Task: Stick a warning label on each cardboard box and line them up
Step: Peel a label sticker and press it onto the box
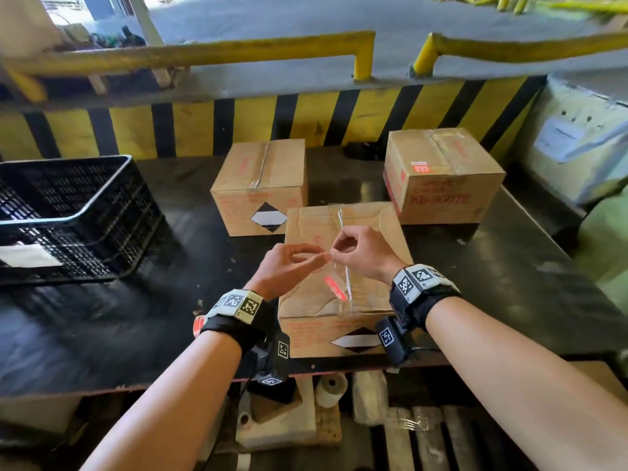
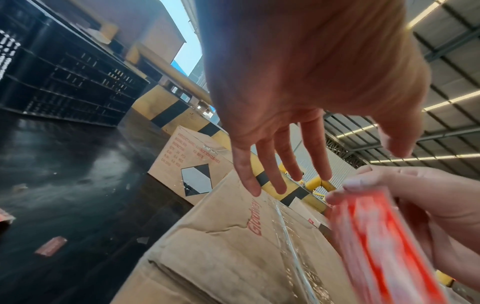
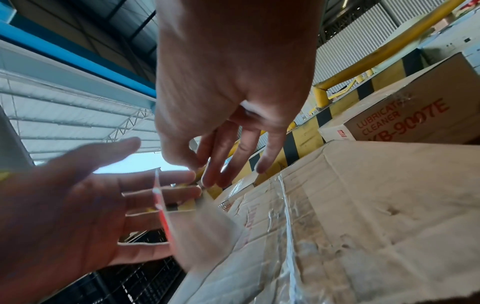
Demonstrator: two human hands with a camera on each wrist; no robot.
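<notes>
Three taped cardboard boxes stand on the black table [image 1: 102,334]. The creased near box [image 1: 339,300] is right under my hands. The far left box [image 1: 261,185] stands behind it. The far right box [image 1: 441,175] carries a red label [image 1: 420,167] on top. My right hand [image 1: 334,253] pinches the top of a red-and-white warning label [image 1: 334,288], which hangs over the near box's taped seam. The right wrist view shows that label [image 3: 162,207] edge-on with pale backing beside it. My left hand [image 1: 316,257] is beside it, fingers straight and spread [image 2: 283,181], gripping nothing.
A black plastic crate [image 1: 68,215] fills the table's left side. A yellow-and-black striped barrier [image 1: 306,120] closes the back, and a wrapped white bundle [image 1: 577,147] stands at the right. Small red scraps [image 2: 50,248] lie on the table near my left wrist.
</notes>
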